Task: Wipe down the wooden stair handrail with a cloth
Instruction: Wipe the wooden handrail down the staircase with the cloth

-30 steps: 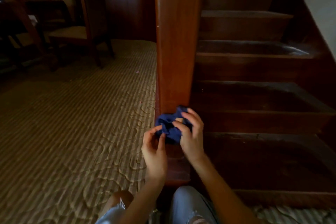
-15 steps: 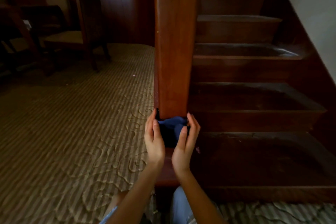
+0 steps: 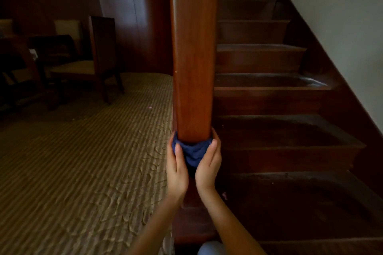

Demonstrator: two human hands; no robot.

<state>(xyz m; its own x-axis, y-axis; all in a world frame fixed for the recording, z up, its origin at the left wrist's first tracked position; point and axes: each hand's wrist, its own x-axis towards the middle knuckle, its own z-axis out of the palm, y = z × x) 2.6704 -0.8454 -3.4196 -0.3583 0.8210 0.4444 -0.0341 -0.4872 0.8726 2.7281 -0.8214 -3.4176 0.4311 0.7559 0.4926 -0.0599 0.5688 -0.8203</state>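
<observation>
Dark wood panelling [image 3: 128, 16] closes the back of the room, with a wooden chair [image 3: 99, 54] at ten o'clock on a striped, patterned carpet [image 3: 83, 161] that fills the left half of the view. Wooden stairs [image 3: 269, 136] climb away at two o'clock beside a pale wall [image 3: 342, 16]. Straight ahead at twelve o'clock runs the polished wooden handrail [image 3: 193, 58], broad and reddish brown. A blue cloth [image 3: 193, 151] is wrapped round its lower end, bunched in folds on the near side. The left hand [image 3: 177, 168] grips the cloth from nine o'clock and the right hand [image 3: 208, 168] from three o'clock. Each thumb lies on the front folds, and the fingers reach round the sides.
</observation>
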